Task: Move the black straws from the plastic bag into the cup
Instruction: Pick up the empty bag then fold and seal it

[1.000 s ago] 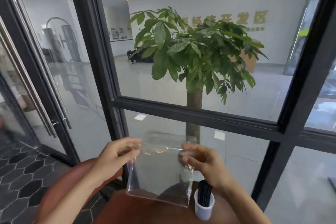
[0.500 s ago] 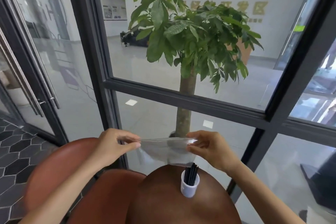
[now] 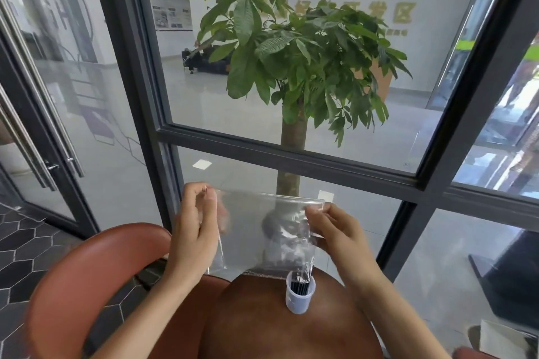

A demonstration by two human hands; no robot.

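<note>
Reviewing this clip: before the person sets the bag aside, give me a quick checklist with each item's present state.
1. Black straws stand in the cup: ok.
2. Plastic bag holds no straws: cannot tell, dark shapes show through it.
3. Left hand pinches the bag's edge: ok.
4. Right hand pinches the other edge: ok.
5. Cup upright on the brown table: ok.
6. Bag hangs clear of the cup: not ok, its lower corner overlaps the straws.
</note>
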